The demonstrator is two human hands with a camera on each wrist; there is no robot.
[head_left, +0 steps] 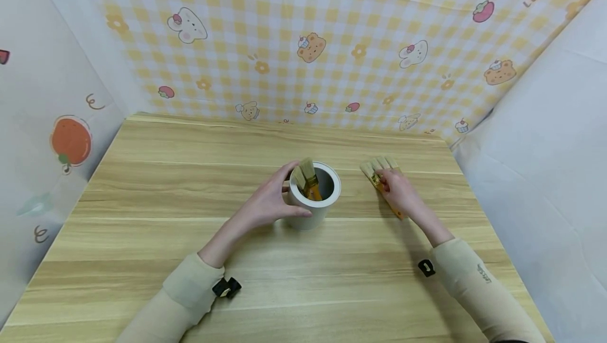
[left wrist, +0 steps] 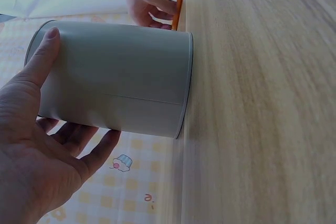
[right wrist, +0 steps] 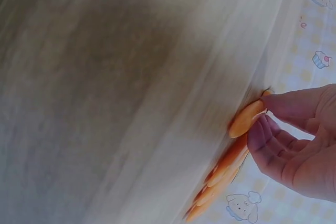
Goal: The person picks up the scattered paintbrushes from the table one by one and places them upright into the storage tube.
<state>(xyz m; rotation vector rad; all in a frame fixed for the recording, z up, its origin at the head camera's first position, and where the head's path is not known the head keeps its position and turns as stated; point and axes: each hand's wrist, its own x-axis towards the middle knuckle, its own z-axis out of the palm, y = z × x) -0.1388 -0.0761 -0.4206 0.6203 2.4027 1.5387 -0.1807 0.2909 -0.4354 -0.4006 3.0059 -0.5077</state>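
A pale grey cylindrical can (head_left: pixel 307 221) stands upright on the table, with paintbrushes (head_left: pixel 308 170) inside, bristles up and leaning toward its left rim. My left hand (head_left: pixel 270 202) grips the can from the left, thumb on the near side; the left wrist view shows its fingers spread round the can wall (left wrist: pixel 115 74). To the right, several flat paintbrushes (head_left: pixel 388 163) with orange handles lie side by side, bristles pointing away. My right hand (head_left: pixel 403 193) pinches the leftmost brush near its ferrule. In the right wrist view that brush's handle (right wrist: pixel 245 121) sits apart from the other handles (right wrist: pixel 218 177).
The wood-grain table (head_left: pixel 161 174) meets a yellow checked cloth backdrop (head_left: pixel 265 27) at its far edge. White sheets hang at the left (head_left: pixel 28 121) and right (head_left: pixel 545 158) sides.
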